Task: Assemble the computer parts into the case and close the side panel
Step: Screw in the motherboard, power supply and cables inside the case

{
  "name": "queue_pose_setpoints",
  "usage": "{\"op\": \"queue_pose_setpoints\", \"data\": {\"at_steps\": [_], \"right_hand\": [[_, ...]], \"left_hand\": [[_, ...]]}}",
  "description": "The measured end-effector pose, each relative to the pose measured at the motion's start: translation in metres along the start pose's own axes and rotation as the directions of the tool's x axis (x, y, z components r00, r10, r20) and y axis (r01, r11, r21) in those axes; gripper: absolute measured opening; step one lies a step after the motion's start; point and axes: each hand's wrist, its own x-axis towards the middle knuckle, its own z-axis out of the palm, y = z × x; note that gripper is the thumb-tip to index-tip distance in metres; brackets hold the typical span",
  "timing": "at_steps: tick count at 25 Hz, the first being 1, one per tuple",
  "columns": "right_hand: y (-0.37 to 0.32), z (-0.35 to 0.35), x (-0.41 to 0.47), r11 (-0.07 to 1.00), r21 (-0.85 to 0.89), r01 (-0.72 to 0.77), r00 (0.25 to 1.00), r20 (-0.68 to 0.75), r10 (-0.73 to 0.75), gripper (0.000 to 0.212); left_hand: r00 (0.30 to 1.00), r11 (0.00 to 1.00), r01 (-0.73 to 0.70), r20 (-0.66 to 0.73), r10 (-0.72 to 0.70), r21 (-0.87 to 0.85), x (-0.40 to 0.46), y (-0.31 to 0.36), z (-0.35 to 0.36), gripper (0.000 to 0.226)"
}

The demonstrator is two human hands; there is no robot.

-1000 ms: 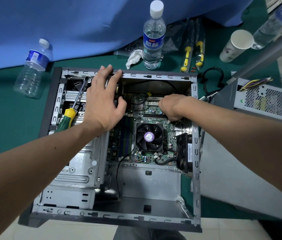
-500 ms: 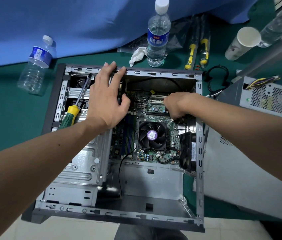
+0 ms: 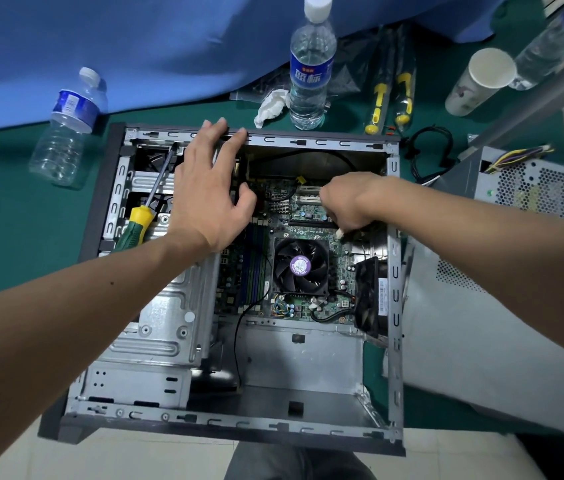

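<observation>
Fingers (image 3: 334, 216) of the right hand (image 3: 349, 199) now pinch a small white connector (image 3: 340, 233) over the motherboard (image 3: 311, 216), drawn up from where they dug a second ago. Left hand (image 3: 209, 195) stays spread, fingertips on the case (image 3: 308, 142) rim. Screwdriver (image 3: 138, 223) rests in the drive bay; side panel (image 3: 481, 341) lies right.

Left hand (image 3: 209, 199) spread, right hand (image 3: 349, 200) curled

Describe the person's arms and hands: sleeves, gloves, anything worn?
Both forearms are bare to the edge of the picture, with no sleeves in view. The left hand and right hand wear no gloves. No watch, ring or wristband shows. The left forearm has a small dark mole.
</observation>
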Motion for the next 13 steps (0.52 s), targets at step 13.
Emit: {"op": "queue_pose_setpoints", "data": {"at_steps": [13], "right_hand": [[-0.0012,-0.0002,0.0004,0.993,-0.008,-0.117,0.993,0.029,0.118,0.025]], "left_hand": [[1.0,1.0,-0.02,-0.015,0.02,0.003,0.0006,-0.003,0.0033,0.067]]}}
